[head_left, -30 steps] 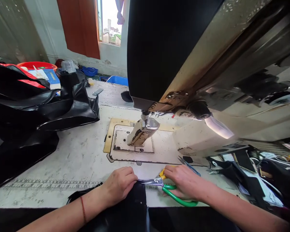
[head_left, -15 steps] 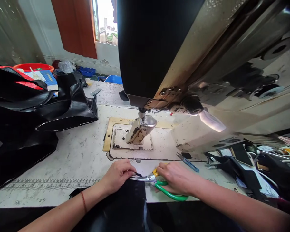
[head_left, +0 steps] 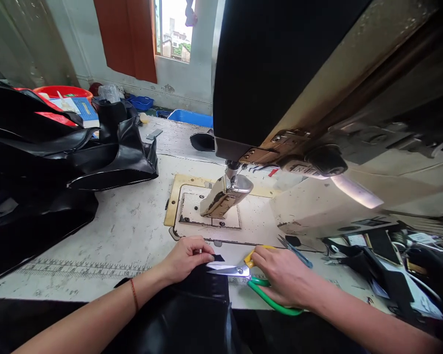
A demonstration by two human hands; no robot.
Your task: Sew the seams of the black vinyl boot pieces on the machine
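My left hand pinches a narrow end of black, glossy leather-like material. A small dark tip sticks out past the thumb and forefinger. The rest of the sheet runs down over the table's front edge. Closed round a pair of scissors with one yellow and one green handle is my right hand. The blades point left, slightly parted, close to my left fingertips and over the material's upper edge. Whether they touch the material I cannot tell.
A post-bed sewing machine stands behind my hands, its head overhead. Blue-handled snips lie right of its base. Black leather-like pieces are heaped at the left. A printed ruler runs along the front; dark scraps lie far right.
The scissors have drawn slightly right from my left fingers, and more blade shows, a little parted. My left hand still pinches the material. The whole view has shifted.
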